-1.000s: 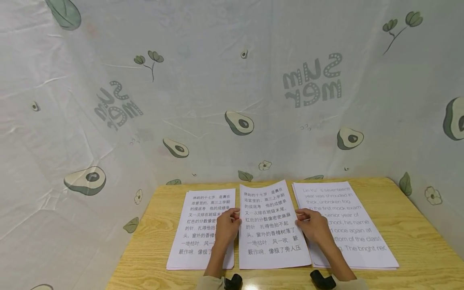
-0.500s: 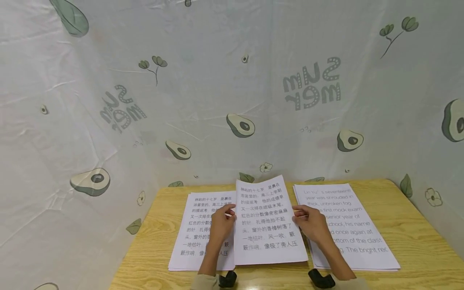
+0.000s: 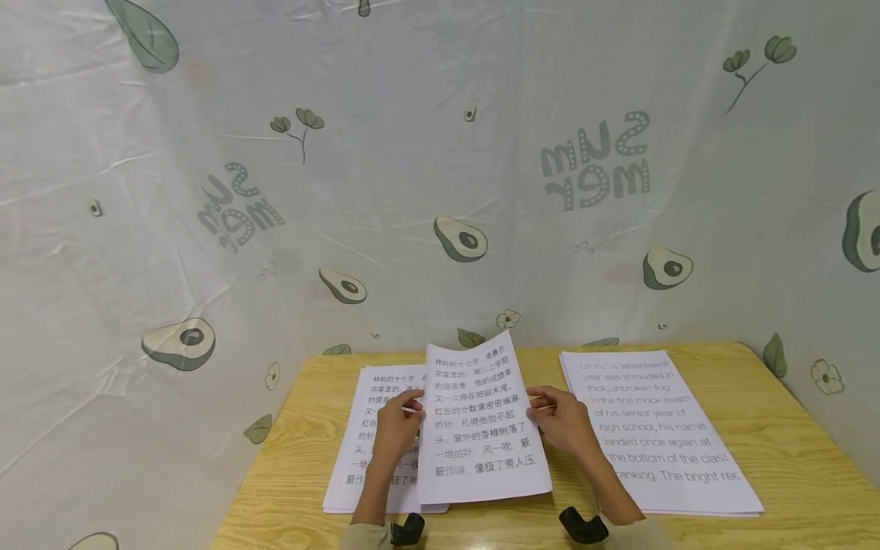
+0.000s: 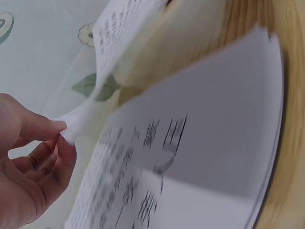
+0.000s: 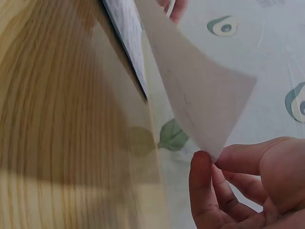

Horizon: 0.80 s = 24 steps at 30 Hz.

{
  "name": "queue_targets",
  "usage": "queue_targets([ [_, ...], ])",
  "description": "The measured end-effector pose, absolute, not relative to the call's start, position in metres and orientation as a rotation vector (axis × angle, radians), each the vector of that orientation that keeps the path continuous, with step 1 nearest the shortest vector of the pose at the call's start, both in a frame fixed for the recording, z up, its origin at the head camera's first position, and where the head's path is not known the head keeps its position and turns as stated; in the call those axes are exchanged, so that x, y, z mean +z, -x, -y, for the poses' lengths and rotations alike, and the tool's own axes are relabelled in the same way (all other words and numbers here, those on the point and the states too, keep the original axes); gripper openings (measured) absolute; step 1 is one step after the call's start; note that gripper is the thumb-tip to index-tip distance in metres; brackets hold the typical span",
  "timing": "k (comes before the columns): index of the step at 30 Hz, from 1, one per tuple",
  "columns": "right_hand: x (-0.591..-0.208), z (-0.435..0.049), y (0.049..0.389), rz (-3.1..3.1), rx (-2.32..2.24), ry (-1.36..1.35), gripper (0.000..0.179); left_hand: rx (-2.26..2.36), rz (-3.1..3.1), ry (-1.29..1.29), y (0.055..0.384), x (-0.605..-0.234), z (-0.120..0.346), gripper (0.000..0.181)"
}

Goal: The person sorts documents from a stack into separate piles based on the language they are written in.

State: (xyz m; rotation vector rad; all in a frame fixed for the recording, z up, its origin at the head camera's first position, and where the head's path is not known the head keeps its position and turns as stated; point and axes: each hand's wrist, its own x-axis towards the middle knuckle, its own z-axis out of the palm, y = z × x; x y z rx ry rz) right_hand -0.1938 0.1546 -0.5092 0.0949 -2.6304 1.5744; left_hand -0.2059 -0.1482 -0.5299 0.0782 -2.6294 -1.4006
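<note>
A sheet of paper (image 3: 477,435) printed with Chinese text is held up between both hands, bowed and off the table. My left hand (image 3: 397,426) pinches its left edge; in the left wrist view the thumb and finger of the left hand (image 4: 35,152) meet on it. My right hand (image 3: 564,418) pinches the opposite edge, and in the right wrist view the right hand (image 5: 243,183) grips it between thumb and forefinger. Under the sheet and left hand lies a stack of Chinese-printed paper (image 3: 347,473), partly hidden by them.
To the right lies a stack of English-printed paper (image 3: 667,428). Both stacks rest on a wooden table (image 3: 777,412). Behind the table hangs a pale curtain (image 3: 385,191) with avocado and leaf prints.
Both hands have lifted the sheet from the middle of the table and carried it left, so it now overlaps the left stack. The right stack is more uncovered.
</note>
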Motion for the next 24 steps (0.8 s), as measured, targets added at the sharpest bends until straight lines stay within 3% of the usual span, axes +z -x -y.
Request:
queue_targets([
  [24, -0.542, -0.068, 0.201, 2.519, 1.891, -0.176, 0.038, -1.282, 2.656, -0.257, 0.203, -0.54, 0.24, 0.039],
])
